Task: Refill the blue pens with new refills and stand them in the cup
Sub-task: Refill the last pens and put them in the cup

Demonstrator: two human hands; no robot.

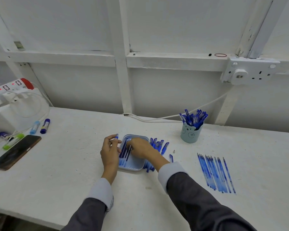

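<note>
Your left hand (110, 148) is pinching a blue plastic pen barrel (116, 136); at its three o'clock, your right hand (138, 147) is pinching a thin refill (130, 148) inside a pale-blue tray (135, 169).

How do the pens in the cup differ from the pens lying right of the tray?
The cup pens stand upright, bunched in the cup; the loose pens lie flat on the table beside the tray. The cup pens sit apart at the back; the loose pens are partly covered by the right forearm. Both sets are blue.
</note>
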